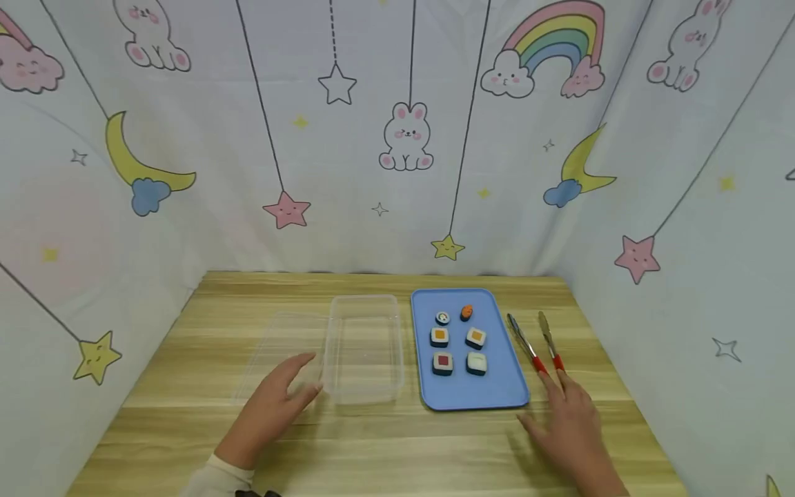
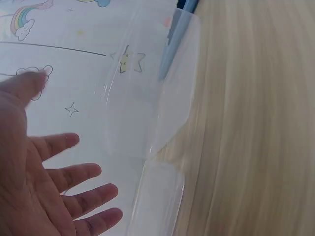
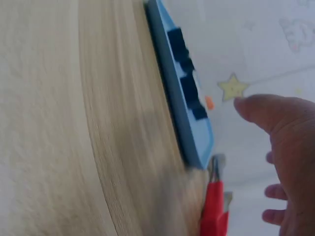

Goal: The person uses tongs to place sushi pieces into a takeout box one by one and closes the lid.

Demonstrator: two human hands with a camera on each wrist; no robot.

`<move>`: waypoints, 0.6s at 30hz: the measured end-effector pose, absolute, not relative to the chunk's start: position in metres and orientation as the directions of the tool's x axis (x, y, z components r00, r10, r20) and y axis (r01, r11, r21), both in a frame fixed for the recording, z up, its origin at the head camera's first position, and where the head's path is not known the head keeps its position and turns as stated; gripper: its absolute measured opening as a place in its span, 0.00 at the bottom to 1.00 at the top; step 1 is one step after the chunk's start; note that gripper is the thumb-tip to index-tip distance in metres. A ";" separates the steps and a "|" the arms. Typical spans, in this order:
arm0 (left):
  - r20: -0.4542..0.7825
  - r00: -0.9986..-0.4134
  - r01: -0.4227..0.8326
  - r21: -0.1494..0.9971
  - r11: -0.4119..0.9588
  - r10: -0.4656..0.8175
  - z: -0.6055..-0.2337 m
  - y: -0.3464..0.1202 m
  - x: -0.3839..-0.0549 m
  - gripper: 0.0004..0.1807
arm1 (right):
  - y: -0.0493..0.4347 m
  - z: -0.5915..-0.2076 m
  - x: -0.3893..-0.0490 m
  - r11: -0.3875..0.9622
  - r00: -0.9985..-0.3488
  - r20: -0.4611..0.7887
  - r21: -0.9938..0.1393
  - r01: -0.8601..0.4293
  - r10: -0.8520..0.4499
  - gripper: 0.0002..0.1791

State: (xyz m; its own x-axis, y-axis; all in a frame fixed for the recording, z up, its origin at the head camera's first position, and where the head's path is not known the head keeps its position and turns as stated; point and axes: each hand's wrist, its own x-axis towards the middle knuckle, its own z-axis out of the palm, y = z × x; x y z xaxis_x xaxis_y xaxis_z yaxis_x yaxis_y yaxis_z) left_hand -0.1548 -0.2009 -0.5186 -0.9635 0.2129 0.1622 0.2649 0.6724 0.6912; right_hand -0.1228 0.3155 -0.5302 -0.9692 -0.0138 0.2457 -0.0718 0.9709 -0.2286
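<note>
Left hand (image 1: 273,404) with fingers spread wide, just beside a clear box (image 1: 364,353), right hand (image 1: 568,414) with thumb out wide, fingertips by the red handles of the tongs (image 1: 549,337), cannot tell if touching, blue tray (image 1: 459,395) of six sushi pieces (image 1: 443,364) between box and tongs.

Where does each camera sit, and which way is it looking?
Head: on the head, facing forward and down at the brown wood-grain table; left hand, right hand and cream fabric sleeve show.
Left wrist: on that wrist, facing a clear rectangular plastic box; the spread left hand shows.
Right wrist: on that wrist, facing a blue rectangular tray and red-handled metal tongs; the right hand shows.
Shared: head and right wrist both show the tray and tongs.
</note>
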 end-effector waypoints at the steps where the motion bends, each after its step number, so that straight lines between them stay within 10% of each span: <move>1: 0.120 -0.975 0.214 0.731 0.648 0.187 -0.520 -0.198 -0.158 0.37 | 0.320 -0.532 -0.125 0.965 -0.964 0.266 -0.258 -0.054 0.017 0.48; 18: 0.002 -0.997 -0.012 0.984 0.177 -0.081 -0.551 -0.163 -0.194 0.30 | 0.355 -0.562 -0.165 0.857 -0.943 0.174 -0.487 0.167 0.282 0.47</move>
